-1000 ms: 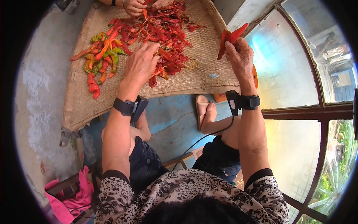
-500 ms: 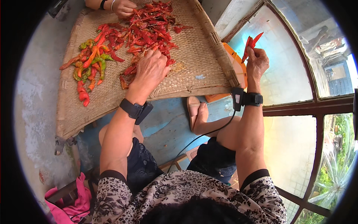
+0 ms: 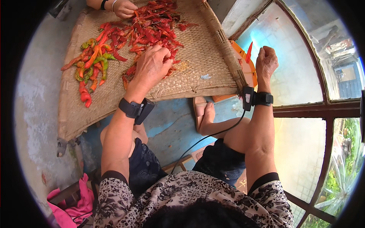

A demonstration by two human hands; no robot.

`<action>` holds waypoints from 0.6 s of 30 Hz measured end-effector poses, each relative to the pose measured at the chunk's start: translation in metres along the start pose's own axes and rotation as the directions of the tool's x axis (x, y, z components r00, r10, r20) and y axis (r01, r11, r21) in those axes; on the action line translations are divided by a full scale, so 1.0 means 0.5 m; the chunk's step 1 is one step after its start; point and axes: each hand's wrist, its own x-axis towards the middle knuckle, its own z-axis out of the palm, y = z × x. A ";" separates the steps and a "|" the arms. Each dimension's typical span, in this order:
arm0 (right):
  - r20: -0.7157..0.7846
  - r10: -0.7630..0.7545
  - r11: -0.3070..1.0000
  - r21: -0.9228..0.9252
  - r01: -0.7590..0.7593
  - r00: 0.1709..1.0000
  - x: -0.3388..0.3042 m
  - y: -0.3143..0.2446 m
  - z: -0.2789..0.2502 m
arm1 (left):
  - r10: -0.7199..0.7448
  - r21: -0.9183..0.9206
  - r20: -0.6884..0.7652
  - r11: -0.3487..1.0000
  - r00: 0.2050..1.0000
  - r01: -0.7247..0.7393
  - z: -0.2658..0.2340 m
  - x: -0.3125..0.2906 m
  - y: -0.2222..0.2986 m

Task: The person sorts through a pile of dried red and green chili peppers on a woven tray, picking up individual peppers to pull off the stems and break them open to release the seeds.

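A heap of wrinkled dried red chili peppers (image 3: 154, 32) lies on a woven bamboo tray (image 3: 213, 72). My left hand (image 3: 152, 66) is at the near side of the heap, fingers curled down among the chilies with red showing at the fingertips; how many it grips is hidden. Beyond the tray's right rim, my right hand (image 3: 267, 62) is raised with its fingers curled in and nothing visible in them. Just left of it, apart from the fingers, a bright red chili (image 3: 249, 52) stands out in front of an orange-rimmed container (image 3: 253, 72).
Fresher red, orange and green peppers (image 3: 91, 64) lie on the tray's left side. Another person's hand (image 3: 123, 8) touches the heap's far edge. A framed window (image 3: 294, 68) runs along my right. A black cable (image 3: 213, 136) hangs from my right wrist device. Pink cloth (image 3: 81, 197) lies lower left.
My right hand has let go of the red chilies it held up and shifted slightly right. One chili is now apart from the fingers. My left hand has barely moved at the heap.
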 end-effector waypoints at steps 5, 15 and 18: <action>0.322 -0.111 0.916 0.400 -0.029 0.940 -0.060 -0.155 0.008 | -0.110 -0.284 0.023 0.952 0.994 0.112 -0.010 0.005 -0.008; 0.580 -0.417 0.829 0.559 0.030 0.700 -0.189 -0.335 0.087 | -0.291 -0.828 0.148 0.486 0.945 0.280 -0.032 -0.001 -0.006; 0.534 -0.463 0.788 0.613 0.053 0.708 -0.198 -0.359 0.093 | -0.287 -0.838 0.171 0.461 0.943 0.292 -0.038 -0.008 -0.022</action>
